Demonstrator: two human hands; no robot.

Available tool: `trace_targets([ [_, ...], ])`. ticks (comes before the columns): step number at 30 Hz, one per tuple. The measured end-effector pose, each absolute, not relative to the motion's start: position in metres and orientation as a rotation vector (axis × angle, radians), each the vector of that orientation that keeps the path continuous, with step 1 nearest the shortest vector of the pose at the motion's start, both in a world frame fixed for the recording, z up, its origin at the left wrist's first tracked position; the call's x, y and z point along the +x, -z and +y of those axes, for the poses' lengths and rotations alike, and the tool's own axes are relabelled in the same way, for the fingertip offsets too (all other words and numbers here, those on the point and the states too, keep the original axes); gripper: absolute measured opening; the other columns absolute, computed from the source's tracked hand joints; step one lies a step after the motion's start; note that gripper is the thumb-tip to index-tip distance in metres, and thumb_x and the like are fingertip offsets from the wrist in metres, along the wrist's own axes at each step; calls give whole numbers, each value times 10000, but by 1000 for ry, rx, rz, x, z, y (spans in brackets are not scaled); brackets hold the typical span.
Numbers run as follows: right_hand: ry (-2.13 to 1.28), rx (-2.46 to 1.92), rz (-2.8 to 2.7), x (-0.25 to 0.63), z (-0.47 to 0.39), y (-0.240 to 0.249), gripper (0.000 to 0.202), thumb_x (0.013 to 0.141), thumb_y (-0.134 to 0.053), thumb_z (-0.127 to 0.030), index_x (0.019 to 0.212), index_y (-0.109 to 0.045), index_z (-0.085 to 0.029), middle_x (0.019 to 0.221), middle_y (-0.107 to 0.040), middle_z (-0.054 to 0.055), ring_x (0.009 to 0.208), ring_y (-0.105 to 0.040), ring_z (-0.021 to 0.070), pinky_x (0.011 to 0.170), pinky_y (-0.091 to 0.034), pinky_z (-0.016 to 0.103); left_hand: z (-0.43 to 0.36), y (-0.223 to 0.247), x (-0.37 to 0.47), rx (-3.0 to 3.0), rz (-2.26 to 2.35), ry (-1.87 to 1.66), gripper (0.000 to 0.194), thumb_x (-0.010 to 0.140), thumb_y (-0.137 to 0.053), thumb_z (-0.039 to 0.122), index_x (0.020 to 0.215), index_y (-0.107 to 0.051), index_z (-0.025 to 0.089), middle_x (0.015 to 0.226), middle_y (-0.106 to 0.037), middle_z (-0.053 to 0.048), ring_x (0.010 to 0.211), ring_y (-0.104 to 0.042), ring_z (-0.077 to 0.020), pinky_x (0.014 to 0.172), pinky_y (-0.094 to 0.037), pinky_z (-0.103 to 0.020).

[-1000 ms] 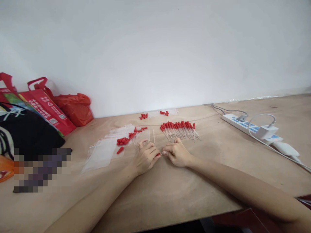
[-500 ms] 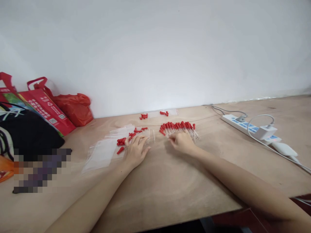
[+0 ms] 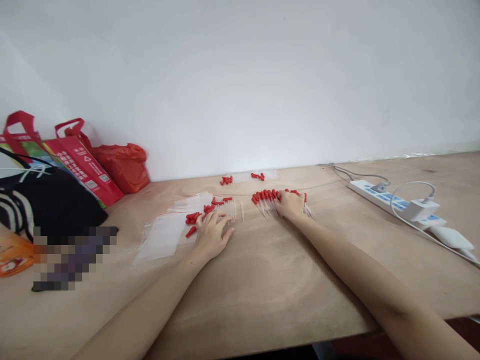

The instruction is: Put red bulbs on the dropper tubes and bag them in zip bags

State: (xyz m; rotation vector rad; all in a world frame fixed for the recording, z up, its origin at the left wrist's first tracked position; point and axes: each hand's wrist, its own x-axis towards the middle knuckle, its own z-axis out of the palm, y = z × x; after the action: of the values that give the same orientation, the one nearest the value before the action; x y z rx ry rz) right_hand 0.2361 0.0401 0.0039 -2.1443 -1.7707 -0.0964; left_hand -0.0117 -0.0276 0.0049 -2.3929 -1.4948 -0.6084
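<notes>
My right hand (image 3: 291,204) rests over a row of droppers (image 3: 265,196), thin pale tubes with red rubber bulbs. Its fingers are curled in, with the fingertips closed at the bulb end of a dropper in the middle of the row. The hand covers part of that row. My left hand (image 3: 213,234) lies low over the table with its fingers spread, holding nothing that I can see. Loose red rubber bulbs (image 3: 193,218) lie by its fingertips. Several thin tubes (image 3: 233,211) lie side by side just beyond it, and one tube (image 3: 242,212) lies apart to the right.
Clear zip bags (image 3: 159,237) lie left of my left hand. More red bulbs (image 3: 226,180) and a clear bag (image 3: 242,177) are near the wall. At right is a power strip (image 3: 378,194) with cables; at left, shopping bags (image 3: 84,165) and a black bag (image 3: 56,205).
My right hand has moved forward and right, from the near ends of the tubes to the red bulbs. My left hand has stayed almost in place. The view has shifted slightly.
</notes>
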Motion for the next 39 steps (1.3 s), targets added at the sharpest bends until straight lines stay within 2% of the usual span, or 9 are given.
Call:
trace_targets([
  [6,223,-1833,-2000,221,21,0,226,777,-399,-236,792,-616,-175,884,-635,77,867,-532,203,744,-243,334,-24,-5,-12,-2172,-1680,629,293,810,-446,407,970,-588,207,1074,-556,-100,1012,-463,-262,884,-240,-481],
  [11,181,-1539,-2204,194,7,1,225,797,-396,-226,796,-613,-166,869,-617,72,845,-520,175,706,-282,279,-16,-8,-22,-1965,-1838,579,360,818,-415,409,1065,-561,191,1144,-517,-132,1058,-441,-273,896,-239,-485],
  [18,192,-1479,-2170,163,8,1,239,824,-392,-256,850,-614,-170,899,-593,75,889,-488,188,749,-293,300,6,-18,-49,-1964,-2053,448,486,839,-309,489,1208,-471,216,1283,-418,-153,1199,-343,-287,954,-183,-532],
  [22,217,-1397,-2169,150,15,-1,279,850,-360,-317,939,-605,-218,1020,-558,64,933,-465,192,775,-287,326,26,-20,-66,-2157,-2068,365,535,833,-299,515,1277,-393,233,1333,-374,-116,1238,-309,-268,983,-225,-466],
  [26,150,-1534,-2125,145,25,-2,343,869,-302,-329,889,-619,-198,1025,-563,73,931,-473,199,767,-296,337,38,-14,-71,-2322,-1911,427,491,841,-316,467,1253,-431,225,1297,-434,-70,1204,-373,-224,987,-282,-368],
  [32,61,-1654,-2157,160,33,-2,282,830,-360,-285,848,-617,-171,958,-596,81,929,-492,204,748,-314,320,38,-9,-60,-2519,-1684,635,418,844,-336,430,1155,-522,222,1177,-547,-25,1073,-495,-196,936,-358,-322],
  [39,51,-1674,-2137,189,27,-1,245,823,-391,-273,848,-612,-169,914,-610,84,911,-507,192,742,-310,296,34,-10,-42,-2603,-1621,744,367,845,-353,392,1084,-569,216,1101,-580,-29,1008,-529,-181,892,-393,-302],
])
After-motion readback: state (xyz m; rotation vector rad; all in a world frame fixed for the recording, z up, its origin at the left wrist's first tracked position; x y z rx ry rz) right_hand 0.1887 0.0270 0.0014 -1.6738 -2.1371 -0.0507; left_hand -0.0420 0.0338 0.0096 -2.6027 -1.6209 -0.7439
